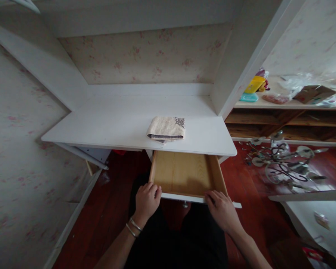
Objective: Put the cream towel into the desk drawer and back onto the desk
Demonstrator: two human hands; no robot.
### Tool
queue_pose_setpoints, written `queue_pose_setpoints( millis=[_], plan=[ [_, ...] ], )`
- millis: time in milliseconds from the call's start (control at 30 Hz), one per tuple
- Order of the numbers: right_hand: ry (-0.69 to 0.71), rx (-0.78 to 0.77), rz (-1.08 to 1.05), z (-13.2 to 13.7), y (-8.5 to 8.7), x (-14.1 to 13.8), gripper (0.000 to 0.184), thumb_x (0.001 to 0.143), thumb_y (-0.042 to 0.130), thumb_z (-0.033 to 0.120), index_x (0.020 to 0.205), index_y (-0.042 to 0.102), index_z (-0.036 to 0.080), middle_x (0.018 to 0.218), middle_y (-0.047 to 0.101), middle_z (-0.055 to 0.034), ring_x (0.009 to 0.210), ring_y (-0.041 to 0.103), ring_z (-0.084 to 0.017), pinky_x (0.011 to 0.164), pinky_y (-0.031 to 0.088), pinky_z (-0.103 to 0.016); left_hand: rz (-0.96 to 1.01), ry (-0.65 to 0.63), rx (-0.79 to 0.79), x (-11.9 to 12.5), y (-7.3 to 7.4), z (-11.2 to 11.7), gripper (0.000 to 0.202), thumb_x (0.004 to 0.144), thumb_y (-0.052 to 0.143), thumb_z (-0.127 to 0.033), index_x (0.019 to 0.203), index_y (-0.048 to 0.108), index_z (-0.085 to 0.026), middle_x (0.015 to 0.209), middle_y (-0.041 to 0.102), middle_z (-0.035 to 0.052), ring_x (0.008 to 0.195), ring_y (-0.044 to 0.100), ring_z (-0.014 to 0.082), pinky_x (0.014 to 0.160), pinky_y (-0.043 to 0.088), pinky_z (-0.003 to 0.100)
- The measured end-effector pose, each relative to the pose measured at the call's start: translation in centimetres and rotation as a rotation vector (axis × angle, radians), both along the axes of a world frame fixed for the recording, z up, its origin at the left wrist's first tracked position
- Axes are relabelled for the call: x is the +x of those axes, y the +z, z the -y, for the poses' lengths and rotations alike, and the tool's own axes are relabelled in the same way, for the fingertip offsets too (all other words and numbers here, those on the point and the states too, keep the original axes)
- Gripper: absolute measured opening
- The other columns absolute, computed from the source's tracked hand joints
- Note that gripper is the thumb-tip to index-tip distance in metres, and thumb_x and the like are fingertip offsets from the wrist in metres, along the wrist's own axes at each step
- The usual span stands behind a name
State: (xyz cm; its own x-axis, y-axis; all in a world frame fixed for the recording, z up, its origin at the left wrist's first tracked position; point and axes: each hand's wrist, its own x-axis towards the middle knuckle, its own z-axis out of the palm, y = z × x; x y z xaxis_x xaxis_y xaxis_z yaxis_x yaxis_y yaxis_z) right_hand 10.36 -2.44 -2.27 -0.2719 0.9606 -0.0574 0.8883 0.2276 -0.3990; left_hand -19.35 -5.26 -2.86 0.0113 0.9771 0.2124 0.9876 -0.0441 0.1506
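A wooden drawer point(184, 168) with a white front is pulled out from under the white desk point(114, 119). Its bare wood bottom shows, and a small round knob point(185, 204) sits on the front. My left hand point(148, 200) is closed over the left end of the drawer front, with bracelets on the wrist. Over the right part of the same front edge curl the fingers of my right hand point(221, 207). On the desktop above the drawer lies a folded beige cloth point(166, 129) with a dark pattern at one corner.
A chandelier point(288, 160) lies on the red wood floor point(249, 186) at right. Behind it, a low shelf unit point(254, 116) carries a yellow container point(254, 85), plastic bags and a cardboard box point(315, 94). A white piece of furniture point(319, 220) stands lower right. Flowered wall point(22, 149) bounds the left.
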Motion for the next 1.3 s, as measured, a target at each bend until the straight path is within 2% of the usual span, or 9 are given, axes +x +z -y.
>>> queue_pose_setpoints(
  millis=[233, 667, 833, 933, 1000, 1033, 1167, 1233, 1300],
  plan=[
    [-0.018, 0.008, 0.084, 0.8, 0.8, -0.7, 0.028, 0.095, 0.040, 0.026, 0.096, 0.067, 0.021, 0.092, 0.069, -0.0041, 0.090, 0.059, -0.023, 0.081, 0.038, -0.036, -0.032, -0.004, 0.064, 0.0, -0.6, 0.4, 0.029, 0.092, 0.047, -0.026, 0.064, 0.055, -0.021, 0.067, 0.060, 0.0017, 0.069, 0.055, 0.0172, 0.065, 0.034, 0.033],
    [-0.042, -0.044, 0.223, 0.4, 1.1, -1.5, 0.032, 0.094, 0.038, 0.029, 0.091, 0.069, 0.023, 0.090, 0.069, -0.0047, 0.090, 0.061, -0.023, 0.079, 0.040, -0.036, 0.029, 0.015, 0.071, 0.0, -0.7, 0.6, 0.031, 0.089, 0.050, -0.025, 0.059, 0.052, -0.021, 0.063, 0.058, -0.0002, 0.065, 0.054, 0.0155, 0.064, 0.034, 0.031],
    [-0.054, -0.161, 0.175, 1.4, 1.1, -1.0, 0.031, 0.093, 0.039, 0.029, 0.088, 0.069, 0.023, 0.093, 0.070, -0.0060, 0.092, 0.063, -0.024, 0.079, 0.043, -0.035, 0.070, -0.001, 0.045, -0.2, -0.4, 1.8, 0.032, 0.088, 0.052, -0.025, 0.056, 0.051, -0.021, 0.059, 0.056, -0.0014, 0.060, 0.052, 0.0137, 0.061, 0.033, 0.030],
    [0.013, -0.324, 0.077, 0.7, 2.3, -1.0, 0.033, 0.093, 0.038, 0.029, 0.080, 0.068, 0.023, 0.084, 0.071, -0.0037, 0.083, 0.066, -0.021, 0.070, 0.044, -0.030, 0.099, -0.011, 0.024, -0.2, -0.4, 3.1, 0.033, 0.088, 0.052, -0.026, 0.056, 0.051, -0.021, 0.059, 0.056, -0.0013, 0.059, 0.051, 0.0135, 0.061, 0.033, 0.030],
    [0.097, -0.356, 0.007, -0.9, 4.1, -1.9, 0.035, 0.095, 0.036, 0.029, 0.079, 0.067, 0.024, 0.076, 0.070, -0.0018, 0.075, 0.067, -0.019, 0.065, 0.043, -0.027, 0.129, -0.025, 0.003, -0.2, -0.4, 4.0, 0.031, 0.089, 0.051, -0.025, 0.058, 0.053, -0.022, 0.061, 0.057, -0.0011, 0.061, 0.052, 0.0139, 0.062, 0.034, 0.030],
    [0.140, -0.306, -0.034, -2.1, 5.3, -2.7, 0.035, 0.096, 0.035, 0.030, 0.083, 0.067, 0.024, 0.078, 0.070, -0.0017, 0.077, 0.067, -0.019, 0.066, 0.044, -0.027, 0.142, -0.027, -0.006, -0.2, -0.4, 4.4, 0.030, 0.090, 0.051, -0.024, 0.059, 0.054, -0.022, 0.062, 0.058, -0.0009, 0.063, 0.053, 0.0142, 0.063, 0.034, 0.030],
    [0.328, 0.033, -0.176, -9.4, 10.6, -7.8, 0.032, 0.097, 0.036, 0.033, 0.102, 0.066, 0.023, 0.097, 0.069, -0.0044, 0.092, 0.063, -0.018, 0.082, 0.046, -0.029, 0.169, -0.010, -0.019, 0.0, -0.1, 5.6, 0.030, 0.090, 0.050, -0.023, 0.061, 0.054, -0.022, 0.064, 0.058, -0.0004, 0.065, 0.053, 0.0149, 0.065, 0.035, 0.031],
    [0.371, 0.191, -0.188, -13.7, 12.1, -11.1, 0.031, 0.096, 0.038, 0.033, 0.109, 0.064, 0.021, 0.108, 0.066, -0.0063, 0.103, 0.059, -0.020, 0.090, 0.044, -0.032, 0.186, -0.003, -0.031, 0.1, 0.1, 5.9, 0.029, 0.091, 0.049, -0.023, 0.062, 0.054, -0.022, 0.065, 0.059, -0.0003, 0.066, 0.053, 0.0147, 0.066, 0.035, 0.031],
    [0.393, 0.266, -0.134, -17.7, 12.3, -14.5, 0.037, 0.092, 0.045, 0.039, 0.122, 0.057, 0.021, 0.124, 0.058, -0.0094, 0.116, 0.051, -0.024, 0.099, 0.040, -0.038, 0.190, 0.013, -0.039, 0.4, 0.1, 6.0, 0.028, 0.091, 0.049, -0.023, 0.063, 0.055, -0.022, 0.066, 0.059, -0.0002, 0.067, 0.054, 0.0147, 0.067, 0.035, 0.031]
  ],
)
